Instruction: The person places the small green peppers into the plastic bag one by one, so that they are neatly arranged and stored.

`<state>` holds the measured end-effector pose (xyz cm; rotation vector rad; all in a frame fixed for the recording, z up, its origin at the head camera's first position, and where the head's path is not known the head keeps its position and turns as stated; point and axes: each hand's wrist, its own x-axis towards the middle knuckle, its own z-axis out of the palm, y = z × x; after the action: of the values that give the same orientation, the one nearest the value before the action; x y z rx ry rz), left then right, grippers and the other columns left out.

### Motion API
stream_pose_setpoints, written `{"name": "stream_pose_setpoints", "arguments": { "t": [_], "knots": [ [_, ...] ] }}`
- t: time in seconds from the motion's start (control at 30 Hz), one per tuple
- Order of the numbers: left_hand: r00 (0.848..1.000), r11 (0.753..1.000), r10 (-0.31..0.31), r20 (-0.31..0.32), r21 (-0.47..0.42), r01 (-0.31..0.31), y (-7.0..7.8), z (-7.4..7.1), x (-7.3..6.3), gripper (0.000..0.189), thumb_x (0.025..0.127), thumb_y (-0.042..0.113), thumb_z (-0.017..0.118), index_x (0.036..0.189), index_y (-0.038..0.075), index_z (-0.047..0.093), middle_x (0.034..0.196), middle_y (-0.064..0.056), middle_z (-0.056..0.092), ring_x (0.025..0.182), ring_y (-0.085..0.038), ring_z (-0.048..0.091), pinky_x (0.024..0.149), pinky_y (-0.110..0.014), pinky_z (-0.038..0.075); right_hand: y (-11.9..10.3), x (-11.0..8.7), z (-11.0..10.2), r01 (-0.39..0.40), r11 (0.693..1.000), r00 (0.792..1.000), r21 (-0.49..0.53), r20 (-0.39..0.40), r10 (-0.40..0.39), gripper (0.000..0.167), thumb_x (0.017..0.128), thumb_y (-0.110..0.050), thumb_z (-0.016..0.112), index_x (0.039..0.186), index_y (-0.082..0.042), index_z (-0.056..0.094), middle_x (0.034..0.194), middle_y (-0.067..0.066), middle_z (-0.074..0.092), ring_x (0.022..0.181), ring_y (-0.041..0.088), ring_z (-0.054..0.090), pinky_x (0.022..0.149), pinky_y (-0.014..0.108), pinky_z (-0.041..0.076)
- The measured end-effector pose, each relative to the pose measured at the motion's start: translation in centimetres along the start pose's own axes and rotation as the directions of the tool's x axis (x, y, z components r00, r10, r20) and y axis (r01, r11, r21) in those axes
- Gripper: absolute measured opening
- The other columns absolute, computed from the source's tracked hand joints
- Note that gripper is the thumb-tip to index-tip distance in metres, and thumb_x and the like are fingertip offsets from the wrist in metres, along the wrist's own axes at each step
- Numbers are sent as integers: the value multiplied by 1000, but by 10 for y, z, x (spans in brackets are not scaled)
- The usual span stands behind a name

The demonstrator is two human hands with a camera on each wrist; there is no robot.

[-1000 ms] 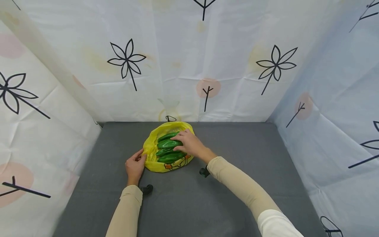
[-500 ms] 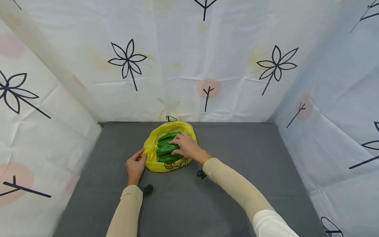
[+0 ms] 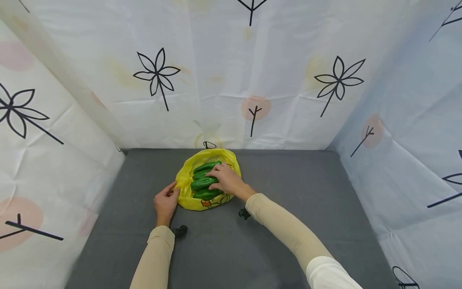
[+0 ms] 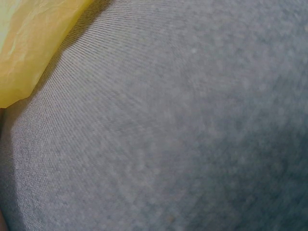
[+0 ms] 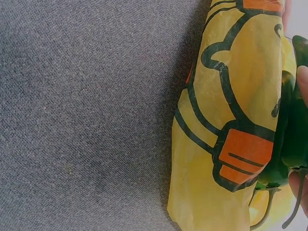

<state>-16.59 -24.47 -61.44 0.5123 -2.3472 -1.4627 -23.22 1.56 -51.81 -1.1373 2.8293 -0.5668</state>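
A yellow plastic bag (image 3: 184, 188) with a cartoon print lies with its mouth spread wide and several long green chili peppers (image 3: 207, 194) side by side in it. My right hand (image 3: 229, 179) reaches in from the right and grips one pepper (image 3: 203, 183) between thumb and fingers. In the right wrist view that pepper (image 5: 294, 139) shows its stem, with fingertips (image 5: 303, 79) at the frame's edge. My left hand (image 3: 166, 204) pinches the bag's left rim. The left wrist view catches only a corner of the bag (image 4: 33, 43); the left fingers are out of it.
A dark grey cloth-covered table (image 3: 288, 192) carries the bag near its back edge. Behind it and on both sides hang white curtains (image 3: 216, 60) with black leaf drawings. Dark wrist cameras (image 3: 179, 231) are strapped under both wrists.
My right hand has moved slightly left and toward me, and the pepper in its grip has shifted over its neighbours. Over the last half second it is nearly still. The left hand stays put.
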Motion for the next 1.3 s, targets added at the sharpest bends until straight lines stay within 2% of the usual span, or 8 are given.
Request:
{"name": "stream_pose_setpoints", "arguments": {
  "t": [0.43, 0.7, 0.87, 0.97, 1.07, 1.17, 1.23, 1.3],
  "knots": [
    [1000, 1000, 5, -4, 1, -5, 4, 3, 1, 33, 94, 24, 72, 125, 14, 75, 112, -14, 78, 75, 11, 54, 67, -2, 40, 2, -4, -1, 1, 1000, 1000, -6, -22, -1, 51, 88, -38, 78, 133, -17, 68, 122, 4, 63, 105, 22, 53, 89, 36, 47],
    [1000, 999, -21, 10, -25, 21, 3, 3, 7, 36, 94, 25, 72, 128, 14, 74, 115, -15, 77, 79, 8, 56, 69, -1, 41, 3, -5, -1, 21, 999, 998, -39, -51, -23, 47, 92, -40, 74, 132, -16, 68, 121, 4, 64, 108, 23, 55, 93, 37, 48],
    [995, 995, -67, 72, -71, 72, 0, 0, 14, 43, 96, 27, 72, 137, 19, 68, 122, -15, 73, 85, 7, 57, 73, -1, 41, 3, -6, -5, -7, 999, 999, -54, -43, 4, 47, 99, -46, 63, 136, -17, 65, 126, 4, 64, 115, 23, 56, 99, 38, 49],
    [984, 987, -117, 131, -98, 130, 1, -4, 17, 47, 97, 30, 71, 143, 22, 62, 131, -12, 70, 98, 1, 58, 79, -2, 42, 4, -8, -6, -36, 998, 999, -43, -37, 34, 48, 101, -48, 58, 139, -18, 63, 128, 4, 63, 118, 24, 56, 101, 39, 49],
    [973, 976, -165, 163, -112, 185, 5, -10, 19, 50, 99, 33, 67, 147, 22, 57, 142, -10, 64, 117, -10, 58, 96, -12, 46, 6, -10, -8, -53, 997, 998, -52, -39, 51, 50, 102, -49, 56, 140, -17, 61, 130, 5, 62, 118, 25, 56, 103, 41, 48],
    [970, 971, -183, 161, -124, 204, 9, -16, 22, 51, 102, 33, 63, 150, 21, 54, 148, -8, 59, 133, -20, 53, 113, -32, 44, 9, -9, -10, -75, 995, 996, -58, -50, 72, 51, 103, -50, 54, 140, -17, 61, 133, 6, 61, 120, 27, 55, 103, 43, 48],
    [971, 971, -189, 147, -120, 208, 11, -19, 25, 51, 102, 33, 62, 151, 21, 53, 150, -7, 58, 138, -24, 51, 119, -42, 40, 12, -10, -13, -97, 993, 994, -71, -56, 93, 50, 103, -51, 53, 140, -18, 60, 135, 6, 60, 119, 27, 54, 101, 43, 48],
    [972, 974, -190, 135, -98, 204, 15, -21, 26, 51, 102, 32, 61, 151, 21, 52, 152, -6, 56, 138, -28, 51, 119, -47, 39, 15, -11, -16, -118, 990, 992, -83, -64, 113, 50, 102, -53, 53, 140, -20, 60, 135, 5, 60, 117, 27, 54, 97, 42, 49]
  ]
}}
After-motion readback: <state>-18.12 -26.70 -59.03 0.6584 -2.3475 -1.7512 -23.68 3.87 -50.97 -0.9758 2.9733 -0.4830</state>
